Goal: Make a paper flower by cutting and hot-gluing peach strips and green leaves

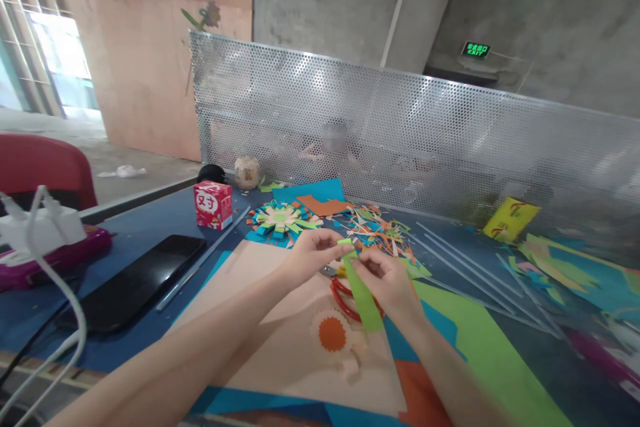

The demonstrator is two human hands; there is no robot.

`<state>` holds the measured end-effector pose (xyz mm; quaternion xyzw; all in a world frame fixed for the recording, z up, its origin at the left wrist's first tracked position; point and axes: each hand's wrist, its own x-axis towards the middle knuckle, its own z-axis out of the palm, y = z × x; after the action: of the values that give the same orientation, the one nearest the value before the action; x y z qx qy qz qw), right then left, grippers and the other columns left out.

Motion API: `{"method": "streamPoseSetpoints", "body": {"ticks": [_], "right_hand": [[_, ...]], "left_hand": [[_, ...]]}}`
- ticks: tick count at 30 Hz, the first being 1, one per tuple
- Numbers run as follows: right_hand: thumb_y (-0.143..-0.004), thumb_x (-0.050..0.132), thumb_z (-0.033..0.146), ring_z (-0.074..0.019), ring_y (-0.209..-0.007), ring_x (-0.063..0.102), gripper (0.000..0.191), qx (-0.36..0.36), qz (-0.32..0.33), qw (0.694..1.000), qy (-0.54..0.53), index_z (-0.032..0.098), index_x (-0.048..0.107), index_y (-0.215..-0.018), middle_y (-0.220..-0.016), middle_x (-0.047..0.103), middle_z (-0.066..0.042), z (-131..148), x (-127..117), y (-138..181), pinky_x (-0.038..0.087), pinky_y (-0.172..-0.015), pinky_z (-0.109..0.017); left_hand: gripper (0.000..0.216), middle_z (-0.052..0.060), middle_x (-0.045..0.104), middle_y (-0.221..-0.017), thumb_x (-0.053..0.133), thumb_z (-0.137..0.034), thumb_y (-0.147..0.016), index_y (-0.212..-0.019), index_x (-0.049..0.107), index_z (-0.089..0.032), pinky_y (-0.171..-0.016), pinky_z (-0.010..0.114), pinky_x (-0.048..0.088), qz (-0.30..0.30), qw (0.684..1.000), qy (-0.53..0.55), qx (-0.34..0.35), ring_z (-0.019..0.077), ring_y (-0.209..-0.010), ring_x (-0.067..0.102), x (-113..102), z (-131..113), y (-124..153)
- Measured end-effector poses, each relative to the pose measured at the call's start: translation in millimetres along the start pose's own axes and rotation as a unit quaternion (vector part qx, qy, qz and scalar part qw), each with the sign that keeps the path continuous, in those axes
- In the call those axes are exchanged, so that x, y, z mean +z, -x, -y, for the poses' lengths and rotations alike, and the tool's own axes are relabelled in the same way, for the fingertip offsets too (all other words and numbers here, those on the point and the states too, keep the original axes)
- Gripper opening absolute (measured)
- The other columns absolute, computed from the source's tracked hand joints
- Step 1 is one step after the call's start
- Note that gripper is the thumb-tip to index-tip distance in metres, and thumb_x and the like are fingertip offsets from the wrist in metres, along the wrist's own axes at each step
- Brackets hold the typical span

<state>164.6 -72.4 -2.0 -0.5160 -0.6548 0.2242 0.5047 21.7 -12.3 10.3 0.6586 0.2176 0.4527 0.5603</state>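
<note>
The person's left hand (314,250) pinches the top of a long light-green paper strip (367,303), held above red-handled metal scissors (337,301); the fingers of the right hand (384,273) grip it just below. Light, close pinches should prevent wrinkling.

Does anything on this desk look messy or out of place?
Yes, the heap of paper scraps just beyond the right hand: thin orange, green and pale slivers lie tangled, unlike the flat green sheet nearby.

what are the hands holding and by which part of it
A green paper strip, by its upper end: the left hand pinches near the top, the right hand just below.
</note>
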Motion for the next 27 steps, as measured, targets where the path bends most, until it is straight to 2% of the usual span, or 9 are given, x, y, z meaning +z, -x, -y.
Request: {"method": "streamPoseSetpoints", "body": {"ticks": [4,9,13,16,18,21,24,27], "right_hand": [[-0.074,0.052,0.039,-0.01,-0.05,0.042,0.024,-0.002,0.004,1.0,-0.004,0.018,0.05,-0.064,-0.055,0.043,0.003,-1,-1,0,0.036,-0.048,-0.021],[-0.074,0.052,0.038,-0.0097,-0.05,0.04,0.023,-0.003,0.014,1.0,-0.014,0.018,0.05,-0.064,-0.055,0.041,0.004,-1,-1,-1,0.033,-0.046,-0.02],[-0.076,0.049,0.036,-0.0095,-0.049,0.039,0.022,-0.012,0.026,1.0,0.007,0.018,0.048,-0.063,-0.054,0.04,0.004,1,-2,-1,0.032,-0.046,-0.02],[-0.077,0.047,0.031,-0.0097,-0.05,0.04,0.021,-0.045,0.034,0.995,0.081,0.019,0.046,-0.06,-0.053,0.04,0.004,2,-3,-1,0.03,-0.047,-0.02],[-0.078,0.045,0.029,-0.0104,-0.05,0.041,0.022,-0.063,0.042,0.988,0.133,0.019,0.046,-0.059,-0.054,0.041,0.004,2,-4,-1,0.03,-0.047,-0.021],[-0.082,0.038,0.031,-0.0125,-0.056,0.048,0.023,-0.064,0.029,0.982,0.173,0.019,0.051,-0.068,-0.061,0.051,0.001,3,-7,-2,0.035,-0.052,-0.022],[-0.085,0.033,0.032,-0.0162,-0.072,0.054,0.026,-0.042,0.003,0.975,0.217,0.018,0.054,-0.08,-0.079,0.059,-0.005,5,-10,-3,0.04,-0.065,-0.025],[-0.08,0.041,0.028,-0.0197,-0.079,0.057,0.02,0.021,0.067,0.946,0.315,0.017,0.056,-0.087,-0.085,0.061,-0.008,5,-8,0,0.041,-0.069,-0.028]], "left_hand": [[0.025,-0.002,0.055,-0.054,0.068,-0.036,-0.061,-0.061,0.059,-0.013,-0.049,0.018,0.037,-0.003,1.0,-0.013,-0.004,0.0071,-0.05,0.047,-1,1,0],[0.025,0.001,0.06,-0.066,0.07,-0.033,-0.058,-0.069,0.059,-0.013,-0.059,0.022,0.042,0.042,0.999,-0.022,-0.003,0.0112,-0.062,0.054,-5,5,-2],[0.02,0.0,0.057,-0.064,0.063,-0.032,-0.067,-0.072,0.06,-0.013,-0.055,0.02,0.041,0.07,0.99,-0.124,0.019,0.0094,-0.058,0.051,-12,0,-3],[0.015,0.001,0.058,-0.065,0.061,-0.029,-0.068,-0.071,0.06,-0.014,-0.053,0.019,0.039,0.1,0.966,-0.232,0.057,0.0097,-0.058,0.05,-16,-6,-3],[0.013,0.001,0.058,-0.064,0.06,-0.028,-0.067,-0.067,0.06,-0.015,-0.053,0.019,0.039,0.097,0.955,-0.268,0.077,0.01,-0.059,0.05,-17,-9,-2],[0.014,-0.001,0.056,-0.06,0.062,-0.028,-0.066,-0.062,0.059,-0.016,-0.051,0.018,0.038,0.058,0.967,-0.232,0.082,0.0091,-0.055,0.048,-20,-9,-5],[0.016,-0.002,0.055,-0.055,0.065,-0.03,-0.063,-0.061,0.057,-0.016,-0.045,0.018,0.035,-0.02,0.988,-0.142,0.057,0.008,-0.049,0.047,-31,-7,-12],[0.02,-0.002,0.056,-0.05,0.069,-0.031,-0.059,-0.065,0.058,-0.015,-0.041,0.017,0.033,-0.127,0.99,-0.055,0.041,0.0067,-0.043,0.045,-46,-5,-20]]}}
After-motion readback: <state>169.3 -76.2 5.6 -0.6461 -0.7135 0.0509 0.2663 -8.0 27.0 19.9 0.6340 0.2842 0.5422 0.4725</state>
